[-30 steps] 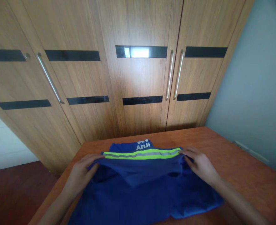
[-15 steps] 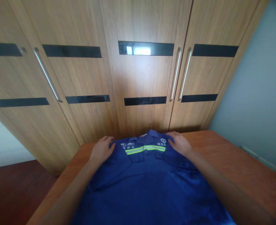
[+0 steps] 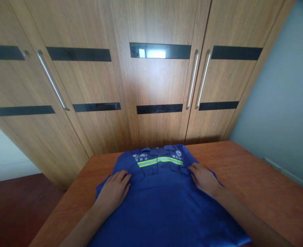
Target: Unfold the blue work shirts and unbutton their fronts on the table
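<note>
Beyond the shirt we have the wardrobe; beneath the shirt, the table supports it, front up. On the shirt's left side our left hand rests loosely open; on its right side our right hand touches cloth, grip indeterminable. This spacing likely keeps the fabric flat.

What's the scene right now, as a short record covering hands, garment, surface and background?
Left hand: resting on the cloth, left of the chest
Right hand: fingers on the cloth near the stripe's right end; pinching or not is unclear
Garment: blue work top, spread front up, collar at the far end
Marking: yellow-green reflective stripe across the chest
Surface: reddish-brown table
Background: wooden cabinet, doors shut
</note>
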